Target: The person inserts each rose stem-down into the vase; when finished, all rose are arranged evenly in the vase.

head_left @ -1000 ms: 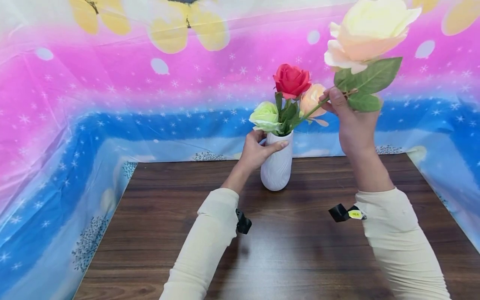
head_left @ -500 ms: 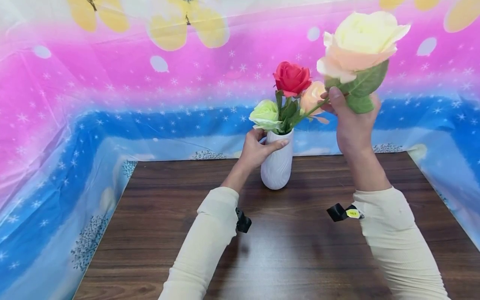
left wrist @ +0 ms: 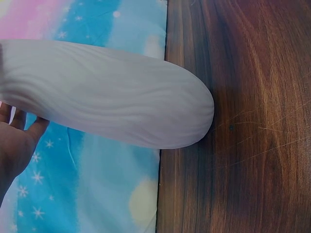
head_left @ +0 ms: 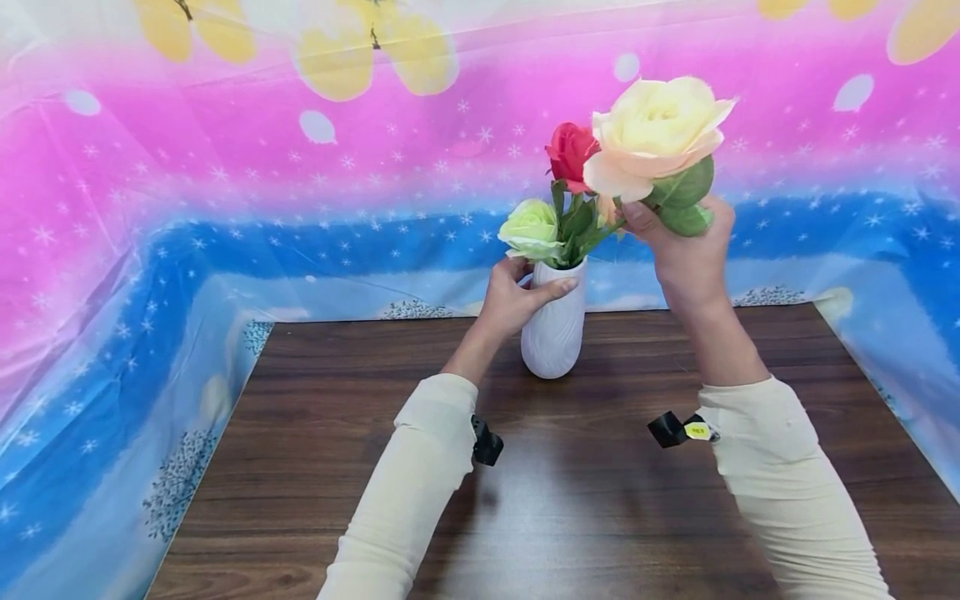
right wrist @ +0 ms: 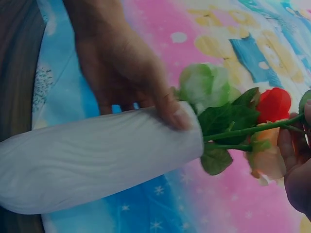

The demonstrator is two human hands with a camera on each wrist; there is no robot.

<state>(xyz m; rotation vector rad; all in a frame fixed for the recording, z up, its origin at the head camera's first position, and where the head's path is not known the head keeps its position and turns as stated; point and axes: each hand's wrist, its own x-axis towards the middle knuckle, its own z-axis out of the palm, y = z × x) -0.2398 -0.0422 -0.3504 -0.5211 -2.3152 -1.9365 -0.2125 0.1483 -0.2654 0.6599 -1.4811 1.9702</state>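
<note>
A white ribbed vase (head_left: 553, 333) stands upright near the table's far edge. My left hand (head_left: 513, 300) grips it just below the rim, thumb across the front. Out of its mouth rise a red rose (head_left: 570, 157), a green rose (head_left: 531, 230) and a peach rose (right wrist: 268, 158), the last mostly covered in the head view. My right hand (head_left: 693, 254) pinches the green stem (right wrist: 248, 131) of a large cream rose (head_left: 660, 125), under its bloom and leaves. That stem slants down into the vase's mouth in the right wrist view.
The dark wooden table (head_left: 360, 467) spreads out in front of the vase. Behind and beside it hangs a printed cloth (head_left: 225, 167) in pink and blue. Small black cameras (head_left: 487, 442) sit on both sleeves.
My right hand has come down and to the left with the cream rose, whose bloom now overlaps the red and peach roses. My left hand and the vase have stayed in place.
</note>
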